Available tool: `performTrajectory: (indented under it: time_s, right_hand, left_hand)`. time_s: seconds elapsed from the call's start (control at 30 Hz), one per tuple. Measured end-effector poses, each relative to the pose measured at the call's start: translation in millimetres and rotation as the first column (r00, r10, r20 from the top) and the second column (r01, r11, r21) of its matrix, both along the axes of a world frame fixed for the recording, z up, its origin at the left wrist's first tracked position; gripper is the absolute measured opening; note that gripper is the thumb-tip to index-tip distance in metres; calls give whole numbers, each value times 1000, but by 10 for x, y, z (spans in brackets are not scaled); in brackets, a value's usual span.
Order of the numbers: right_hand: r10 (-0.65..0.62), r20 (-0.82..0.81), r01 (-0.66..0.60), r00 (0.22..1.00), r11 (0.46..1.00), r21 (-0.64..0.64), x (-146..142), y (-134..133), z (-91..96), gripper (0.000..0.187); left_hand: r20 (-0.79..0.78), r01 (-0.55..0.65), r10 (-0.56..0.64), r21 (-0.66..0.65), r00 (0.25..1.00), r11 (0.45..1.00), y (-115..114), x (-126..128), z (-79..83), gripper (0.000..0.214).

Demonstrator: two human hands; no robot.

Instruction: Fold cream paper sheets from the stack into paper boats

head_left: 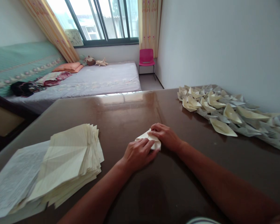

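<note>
A small piece of folded cream paper (144, 134) lies on the brown table in front of me, partly covered by my fingers. My left hand (138, 152) grips its near side, with the fingers bent over the top. At the far right edge of the paper, my right hand (164, 134) holds it with curled fingers. The underside of the paper and my thumbs are mostly hidden. To the left lies a stack of creased, lined cream sheets (63, 155). Many folded paper boats (223, 127) are heaped at the right, against the wall.
Printed white sheets (21, 174) stick out from under the cream stack. The glossy table (121, 115) reaches toward a bed (112, 74) and a pink chair (146, 57) by the window. A round rim (203, 221) shows at the bottom edge.
</note>
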State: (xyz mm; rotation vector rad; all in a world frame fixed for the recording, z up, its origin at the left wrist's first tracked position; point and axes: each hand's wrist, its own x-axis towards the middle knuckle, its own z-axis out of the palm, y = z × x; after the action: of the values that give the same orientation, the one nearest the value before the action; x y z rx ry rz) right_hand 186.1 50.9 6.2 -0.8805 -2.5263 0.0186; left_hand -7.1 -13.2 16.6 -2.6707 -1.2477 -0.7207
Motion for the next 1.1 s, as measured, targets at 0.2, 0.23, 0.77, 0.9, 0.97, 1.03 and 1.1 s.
performTrajectory:
  time_s: [0.2, 0.23, 0.77, 0.9, 0.97, 1.03, 1.1]
  right_hand:
    - [-61, -284, 5, 957, 981, -192, 159, 170, -116, 22]
    - [-67, -309, -2, 949, 976, -217, 174, 180, -113, 23]
    - [88, -115, -108, 989, 977, -184, 144, 160, -53, 36]
    - [102, 38, -90, 994, 968, -233, 167, 95, 83, 43]
    - [106, 68, -84, 992, 960, -266, 166, 66, 147, 43]
    - [110, 80, -83, 991, 952, -294, 162, 52, 183, 49]
    - [98, 82, -69, 992, 950, -305, 160, 58, 181, 55]
  left_hand:
    - [212, 16, -1, -66, 977, 998, 225, -269, 30, 35]
    - [207, 30, -11, -87, 978, 996, 259, -300, 8, 44]
    - [-230, -73, 91, 87, 969, 994, 204, -308, -87, 23]
    - [-178, -10, 5, -27, 984, 1000, 208, -288, -105, 28]
    - [-163, -5, -5, -58, 987, 998, 226, -310, -99, 32]
    - [-164, 7, -20, -81, 986, 997, 243, -335, -82, 33]
    - [-166, 12, -29, -99, 986, 995, 251, -350, -58, 34]
